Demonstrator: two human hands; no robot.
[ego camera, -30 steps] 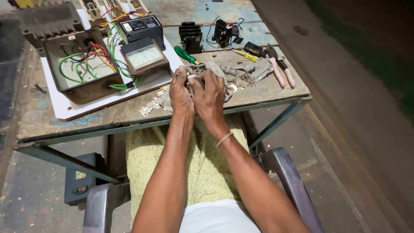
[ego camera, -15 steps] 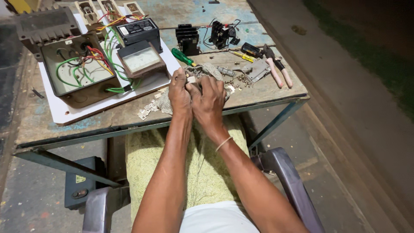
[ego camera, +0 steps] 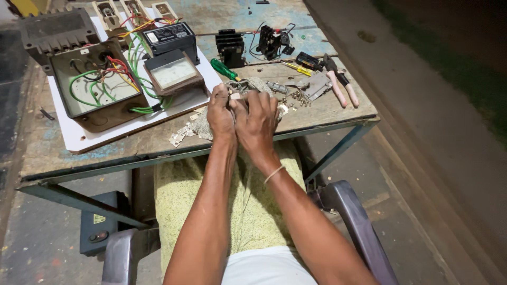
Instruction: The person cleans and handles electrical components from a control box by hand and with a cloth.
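My left hand (ego camera: 220, 112) and my right hand (ego camera: 259, 120) are pressed together over the near edge of a worn table (ego camera: 132, 148). Between their fingers is a small pale part (ego camera: 234, 96), mostly hidden, and both hands grip it. Under the hands lies a grey rag (ego camera: 203, 126) with small metal pieces (ego camera: 179, 136) on it. Just beyond my fingers lies a green-handled screwdriver (ego camera: 224, 69).
A white board (ego camera: 79, 138) carries an open metal box with red and green wires (ego camera: 97, 84) and a meter (ego camera: 173, 72). Pliers with pink handles (ego camera: 342, 84), a yellow screwdriver (ego camera: 298, 67), black parts (ego camera: 229, 47) and screws lie right. Chair arms (ego camera: 348, 216) flank my lap.
Both hands stay clasped on the small part and have barely shifted. The view has tipped slightly, so the table sits a little lower in the picture.
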